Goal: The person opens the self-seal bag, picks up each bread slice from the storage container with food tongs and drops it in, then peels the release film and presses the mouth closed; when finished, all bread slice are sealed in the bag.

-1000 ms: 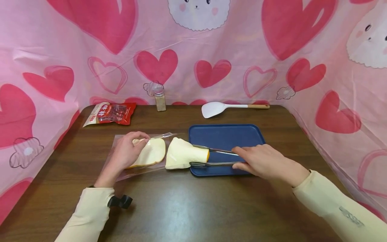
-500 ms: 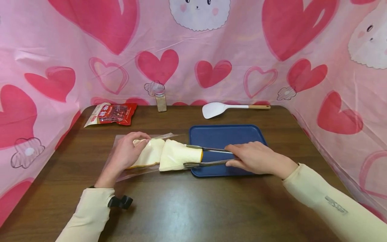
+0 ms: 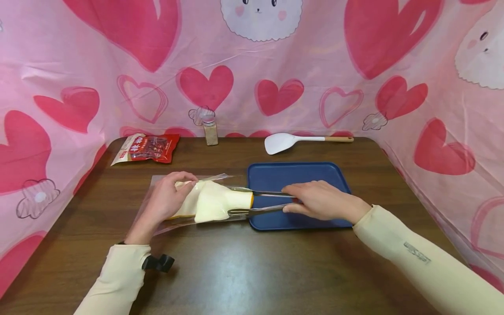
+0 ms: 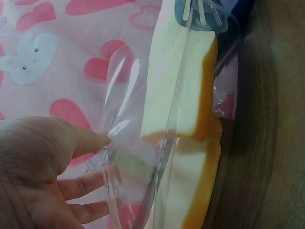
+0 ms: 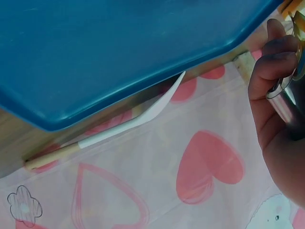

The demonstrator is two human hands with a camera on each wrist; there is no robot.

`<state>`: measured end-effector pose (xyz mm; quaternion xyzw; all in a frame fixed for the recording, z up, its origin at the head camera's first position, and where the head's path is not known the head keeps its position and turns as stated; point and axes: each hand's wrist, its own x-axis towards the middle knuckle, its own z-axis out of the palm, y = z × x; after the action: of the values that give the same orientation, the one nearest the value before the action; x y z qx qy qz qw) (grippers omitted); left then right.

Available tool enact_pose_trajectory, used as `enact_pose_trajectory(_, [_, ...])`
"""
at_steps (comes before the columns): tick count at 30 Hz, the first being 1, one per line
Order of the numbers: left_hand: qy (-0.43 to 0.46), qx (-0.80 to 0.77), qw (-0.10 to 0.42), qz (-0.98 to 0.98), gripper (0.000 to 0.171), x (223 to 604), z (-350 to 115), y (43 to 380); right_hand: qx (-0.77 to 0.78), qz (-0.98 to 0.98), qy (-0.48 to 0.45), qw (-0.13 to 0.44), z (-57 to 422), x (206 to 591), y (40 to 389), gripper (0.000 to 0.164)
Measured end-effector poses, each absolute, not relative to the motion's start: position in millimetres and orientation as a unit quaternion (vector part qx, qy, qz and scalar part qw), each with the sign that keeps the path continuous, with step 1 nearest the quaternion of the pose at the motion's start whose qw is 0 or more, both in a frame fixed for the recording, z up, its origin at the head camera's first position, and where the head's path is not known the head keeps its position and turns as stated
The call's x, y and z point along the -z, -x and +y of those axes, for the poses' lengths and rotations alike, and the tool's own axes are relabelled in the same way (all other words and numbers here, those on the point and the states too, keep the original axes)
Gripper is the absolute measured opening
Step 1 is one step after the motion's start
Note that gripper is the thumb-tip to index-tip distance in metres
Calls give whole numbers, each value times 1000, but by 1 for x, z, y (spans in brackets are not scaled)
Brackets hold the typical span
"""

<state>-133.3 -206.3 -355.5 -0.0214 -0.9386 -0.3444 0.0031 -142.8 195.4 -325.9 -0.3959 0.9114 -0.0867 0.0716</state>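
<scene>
At the left of the head view, my left hand [image 3: 167, 199] pinches the upper edge of a clear plastic bag [image 4: 125, 90], lifting its mouth. One bread slice [image 3: 187, 206] lies inside the bag. Tongs [image 3: 271, 209] in my right hand [image 3: 323, 200] clasp a second bread slice [image 3: 214, 202], which is bent and narrowed at the tongs' end. This slice is partly within the bag mouth and overlaps the first, as the left wrist view shows. My right thumb and fingers curl round the metal tongs [image 5: 281, 102].
A blue tray [image 3: 291, 173] lies under the tongs and right hand. Behind it rests a white spatula [image 3: 281, 142] with a wooden handle. A seasoning jar [image 3: 211, 132] and a red food packet [image 3: 151, 148] stand along the back, before the pink heart-patterned cloth [image 3: 275, 57].
My right hand has moved left with the tongs, sliding the held bread slice further into the bag and over the other slice. My left hand has stayed in place at the bag's edge.
</scene>
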Motion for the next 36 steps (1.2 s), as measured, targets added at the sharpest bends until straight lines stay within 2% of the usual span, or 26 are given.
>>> enact_pose_trajectory(11, [31, 339, 27, -940, 24, 355, -206, 132, 76, 909, 404, 73, 177, 330, 153, 44])
enact_pose_trajectory(22, [16, 345, 9, -938, 26, 355, -208, 133, 77, 904, 412, 80, 153, 336, 162, 51])
enact_pose_trajectory(36, [28, 344, 42, -938, 23, 353, -207, 129, 81, 902, 417, 78, 134, 342, 171, 51])
